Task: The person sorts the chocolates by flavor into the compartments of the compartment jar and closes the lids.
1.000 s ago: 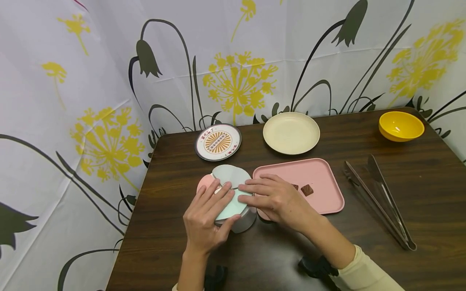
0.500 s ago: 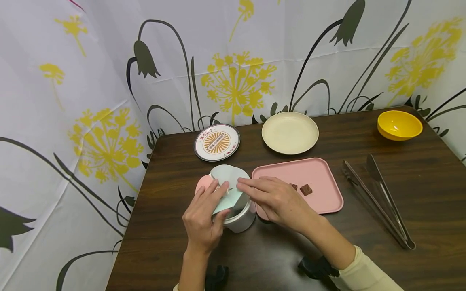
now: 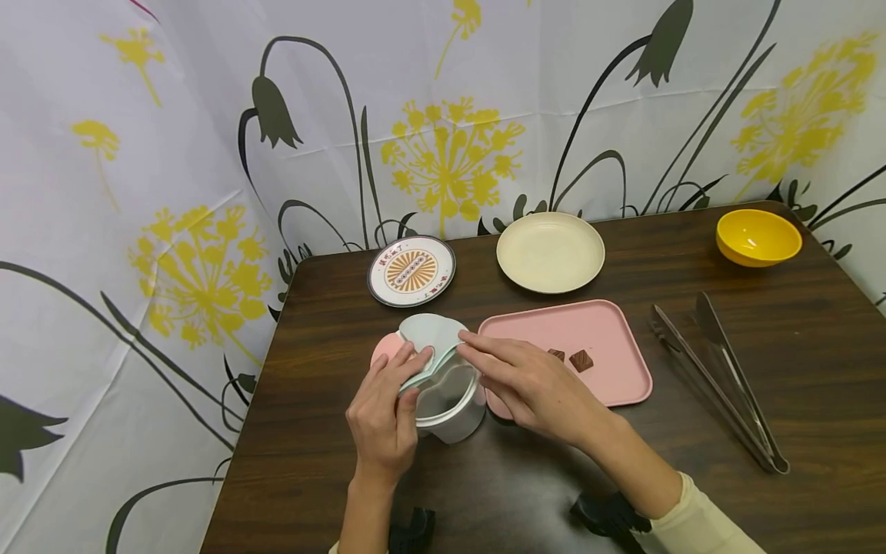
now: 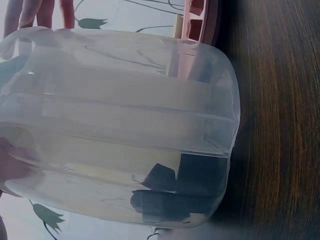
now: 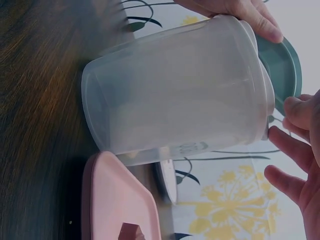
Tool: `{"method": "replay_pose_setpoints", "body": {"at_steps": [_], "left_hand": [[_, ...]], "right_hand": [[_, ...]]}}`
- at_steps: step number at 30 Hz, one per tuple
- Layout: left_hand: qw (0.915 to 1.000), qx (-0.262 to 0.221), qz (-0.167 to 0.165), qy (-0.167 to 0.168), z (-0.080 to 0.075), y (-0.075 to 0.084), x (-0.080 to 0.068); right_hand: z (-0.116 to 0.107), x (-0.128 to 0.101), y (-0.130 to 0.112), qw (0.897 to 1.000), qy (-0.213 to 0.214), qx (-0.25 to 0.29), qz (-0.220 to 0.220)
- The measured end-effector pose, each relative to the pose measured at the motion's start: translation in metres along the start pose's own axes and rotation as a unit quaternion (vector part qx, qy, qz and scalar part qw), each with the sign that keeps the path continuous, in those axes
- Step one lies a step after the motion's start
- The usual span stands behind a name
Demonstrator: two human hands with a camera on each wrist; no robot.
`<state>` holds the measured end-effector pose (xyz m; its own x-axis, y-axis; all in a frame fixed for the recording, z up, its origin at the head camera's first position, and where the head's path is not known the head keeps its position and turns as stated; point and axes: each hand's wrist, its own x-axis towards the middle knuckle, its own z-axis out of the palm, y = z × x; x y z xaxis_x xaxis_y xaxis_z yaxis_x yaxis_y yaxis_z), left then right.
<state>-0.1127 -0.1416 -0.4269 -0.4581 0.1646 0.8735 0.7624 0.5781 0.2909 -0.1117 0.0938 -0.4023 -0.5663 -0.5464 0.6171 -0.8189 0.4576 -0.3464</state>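
A translucent lidded plastic canister [image 3: 453, 423] stands on the table with its front compartment uncovered. My left hand [image 3: 381, 419] holds the mint-green lid flap [image 3: 431, 372] tilted up, fingers over it and thumb at its edge. The flap's underside looks darker green in the right wrist view [image 5: 280, 65]. Fairly straight, the fingers of my right hand [image 3: 536, 381] touch the flap's far right edge. Pale blue and pink lids [image 3: 385, 346] cover other parts. Through the canister wall [image 4: 125, 100] in the left wrist view, dark blocky shapes show low down; I cannot tell what they are.
Right of the canister lies a pink tray [image 3: 612, 331] with chocolate pieces [image 3: 581, 360]. Metal tongs [image 3: 741, 400] lie farther right. Along the back are a patterned plate [image 3: 413, 271], a cream plate [image 3: 551, 252] and a yellow bowl [image 3: 759, 238]. A floral curtain [image 3: 450, 100] hangs behind.
The mint-green flap has swung up from lying flat, uncovering the front compartment. My left thumb has moved up and back with it; my right hand has stayed nearly in place.
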Motion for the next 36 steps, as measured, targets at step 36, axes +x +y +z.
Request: {"method": "replay_pose_setpoints", "body": {"at_steps": [36], "left_hand": [[0.9997, -0.017, -0.016, 0.004, 0.001, 0.002, -0.002]], "right_hand": [[-0.102, -0.180, 0.066, 0.783, -0.006, -0.166, 0.600]]}}
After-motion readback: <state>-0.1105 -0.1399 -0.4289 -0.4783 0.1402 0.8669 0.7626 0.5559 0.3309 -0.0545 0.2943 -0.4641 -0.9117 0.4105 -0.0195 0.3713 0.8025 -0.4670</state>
